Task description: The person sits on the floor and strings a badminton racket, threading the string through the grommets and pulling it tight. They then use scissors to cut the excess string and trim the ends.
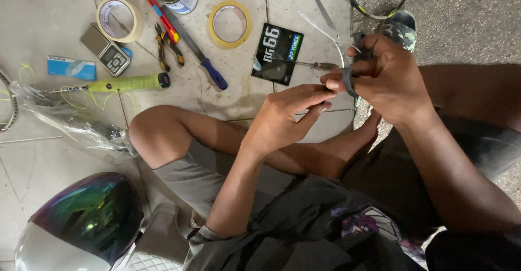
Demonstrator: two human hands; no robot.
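Held thing: a dark, narrow strip (347, 81), like grip tape or a thin band, is curving between both hands; it is blurred and its exact kind is hard to tell.
Where it is sitting: it is hovering above the tiled floor (49, 27), right of centre, just beyond the person's folded legs.
Right hand (388, 78): it is curling around the strip, thumb and fingers pressed together on it.
Left hand (285, 116): its fingertips are pinching the strip's lower end, touching the right hand's fingers.
Long axis: the strip is running roughly far to near, bowing slightly leftward.
White string (325, 29): a thin pale strand is arcing away from the hands to the far left.
Far side: a black packet (277, 54) is lying just beyond the hands, with two tape rolls (229, 24), a blue-handled screwdriver (198, 51), pliers (165, 46) and a small scale (106, 48) further left.
Left side: a yellow-green racket handle (127, 83) is lying across the tiles.
Near left: a helmet with an iridescent visor (87, 211) is resting beside the knee.
In the way: the right hand is hiding most of the strip.
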